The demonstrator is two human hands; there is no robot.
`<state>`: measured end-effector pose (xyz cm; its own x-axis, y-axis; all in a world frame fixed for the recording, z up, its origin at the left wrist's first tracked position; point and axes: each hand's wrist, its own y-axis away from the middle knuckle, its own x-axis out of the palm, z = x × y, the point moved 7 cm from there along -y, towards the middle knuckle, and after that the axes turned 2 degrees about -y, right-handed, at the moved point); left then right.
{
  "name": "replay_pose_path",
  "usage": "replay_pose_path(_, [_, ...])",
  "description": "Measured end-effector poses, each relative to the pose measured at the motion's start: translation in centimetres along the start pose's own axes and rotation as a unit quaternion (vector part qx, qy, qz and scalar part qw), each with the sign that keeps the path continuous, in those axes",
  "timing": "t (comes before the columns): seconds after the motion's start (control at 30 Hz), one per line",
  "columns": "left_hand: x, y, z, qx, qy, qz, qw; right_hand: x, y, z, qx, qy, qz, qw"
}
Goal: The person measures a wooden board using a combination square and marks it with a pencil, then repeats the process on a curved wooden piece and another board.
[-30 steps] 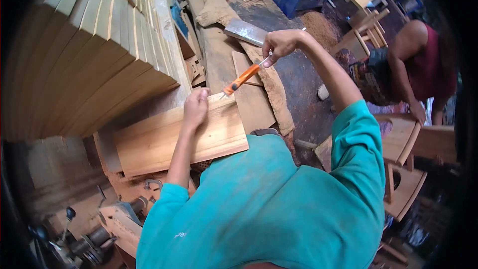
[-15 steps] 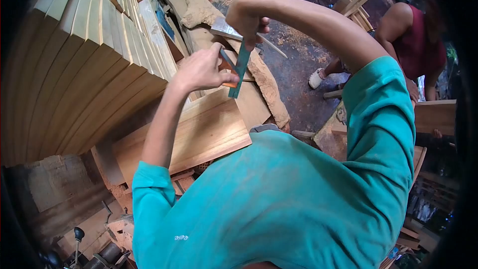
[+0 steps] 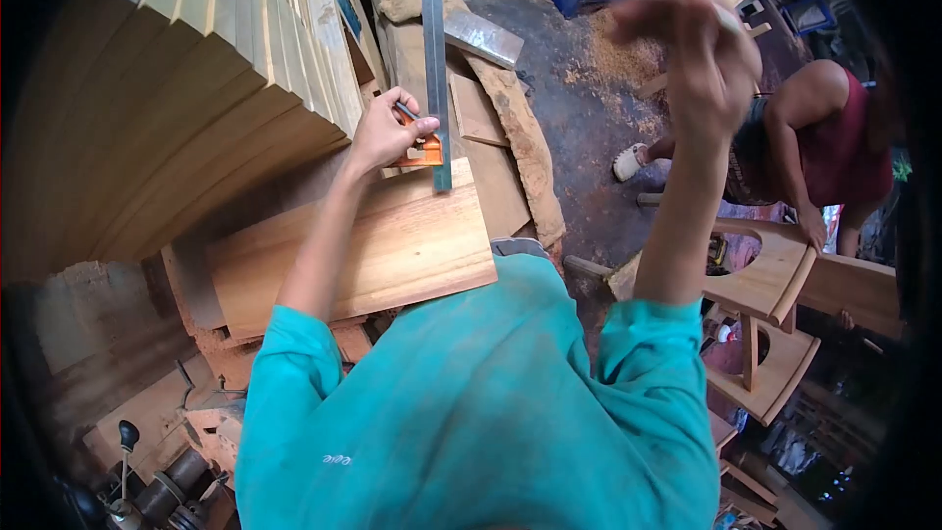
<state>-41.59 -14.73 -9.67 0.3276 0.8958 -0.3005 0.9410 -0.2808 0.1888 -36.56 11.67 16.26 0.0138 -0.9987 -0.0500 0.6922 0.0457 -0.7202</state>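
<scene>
My left hand [image 3: 391, 133] is closed on the orange head of a combination square [image 3: 435, 59]. Its long metal blade points away from me, and its near end lies over the far right corner of a wooden board [image 3: 363, 250]. The board rests in front of my body, with its grain running lengthwise. My right hand [image 3: 692, 39] is raised at the upper right, away from the board and smeared by motion. A pale sliver shows near its fingers, but I cannot make out whether it is held.
A tall stack of curved wooden pieces [image 3: 147, 128] stands at left. Beyond the board lie a metal block [image 3: 484, 36] and rough slabs [image 3: 530, 152]. At right, a person in a dark red top [image 3: 834, 137] touches a wooden stool-like frame [image 3: 760, 270]. A black-knobbed lever [image 3: 129, 437] rises lower left.
My right hand has left the square's blade and swung up to the right. The square has turned more upright in view and moved slightly left in my left hand.
</scene>
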Motion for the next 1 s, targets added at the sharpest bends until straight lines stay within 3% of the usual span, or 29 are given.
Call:
replay_pose_path(0.07, [0.4,-1.2,2.7,0.01,-0.013,-0.004,1.0,-1.7,5.0,-0.3,0.07,0.009,-0.054,0.996])
replay_pose_path(0.13, [0.8,-1.7,5.1,-0.048,0.042,-0.013,0.998,-2.6,10.2,-1.5,0.157,-0.039,-0.119,0.98])
replay_pose_path(0.2, [0.6,-1.5,5.1,-0.073,0.034,-0.014,0.997,-2.5,14.5,-1.8,0.239,0.058,-0.115,0.962])
replay_pose_path(0.33, [0.3,-0.9,6.6,-0.114,0.054,-0.03,0.992,0.0,22.3,-4.6,0.303,-0.157,-0.182,0.922])
replay_pose_path(0.4, [0.5,-0.7,6.1,-0.104,0.052,-0.032,0.993,3.4,24.0,-4.9,0.414,-0.135,-0.168,0.885])
replay_pose_path(0.47, [0.4,-0.8,6.8,-0.129,0.0,-0.048,0.991,6.8,24.5,-5.2,0.465,-0.171,-0.179,0.85])
replay_pose_path(0.5, [0.5,-1.2,7.4,-0.085,-0.022,-0.054,0.995,7.5,25.3,-5.8,0.467,-0.165,-0.187,0.848])
replay_pose_path(0.57, [0.8,-2.7,9.7,-0.047,-0.039,-0.062,0.996,9.2,25.3,-5.3,0.351,0.083,-0.047,0.931])
replay_pose_path(0.6, [0.7,-2.4,10.8,-0.01,-0.06,-0.078,0.995,10.0,26.1,-5.1,0.363,0.082,-0.048,0.927])
replay_pose_path(0.63, [0.3,-1.1,8.6,-0.098,-0.168,-0.068,0.978,10.6,26.4,-4.8,0.386,0.1,-0.043,0.916])
replay_pose_path(0.67, [0.8,-0.3,7.4,-0.096,-0.167,-0.064,0.979,10.9,26.4,-4.9,0.401,0.12,-0.039,0.908])
replay_pose_path(0.73, [0.8,1.2,4.4,-0.01,-0.268,-0.133,0.954,11.7,26.5,-4.8,0.399,0.126,-0.073,0.905])
replay_pose_path(0.93, [1.7,1.1,4.2,-0.012,-0.214,-0.009,0.977,11.5,27.3,-4.6,0.374,0.185,-0.125,0.9])
replay_pose_path(1.0, [2.1,1.7,3.3,0.045,-0.273,-0.004,0.961,11.9,27.2,-4.6,0.374,0.192,-0.118,0.9])
